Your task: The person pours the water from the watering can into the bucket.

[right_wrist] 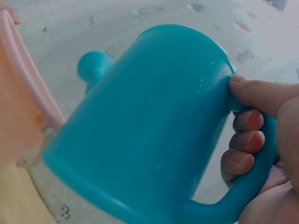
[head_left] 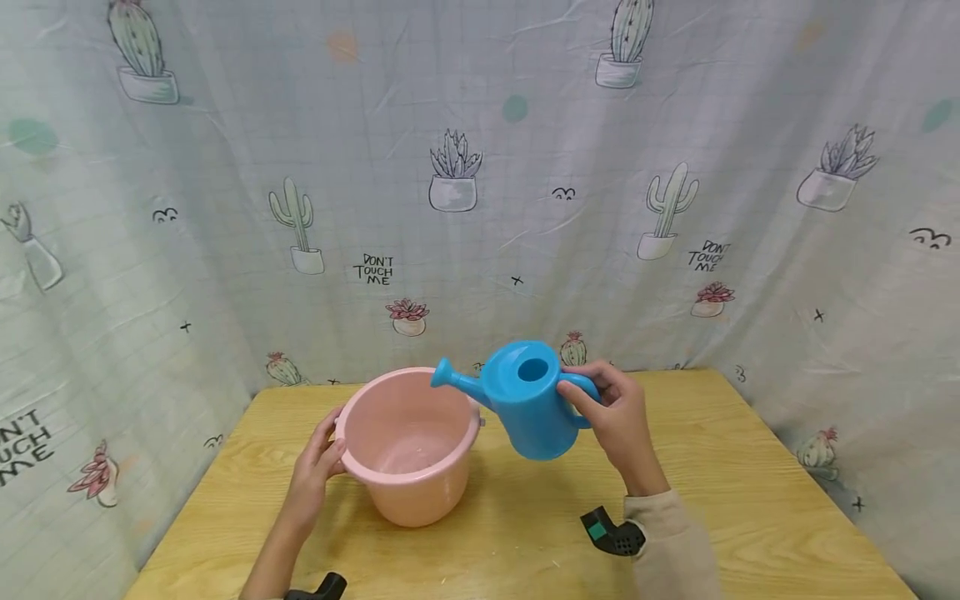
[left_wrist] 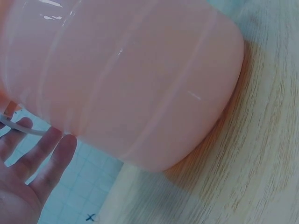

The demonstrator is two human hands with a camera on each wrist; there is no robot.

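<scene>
My right hand grips the handle of a blue plastic watering can, thumb on top of the handle and fingers curled through its loop. The can is held up over the table, its spout pointing left and its flared tip overlapping the far right rim of a pink bucket. My left hand holds that bucket at its left side, with the thumb at the rim. Seen from the left wrist, the fingers lie against the bucket's outside beside a thin grey bail handle.
The wooden table carries the bucket. Behind it and at both sides hangs a pale curtain printed with cacti. Black wrist devices sit on both forearms.
</scene>
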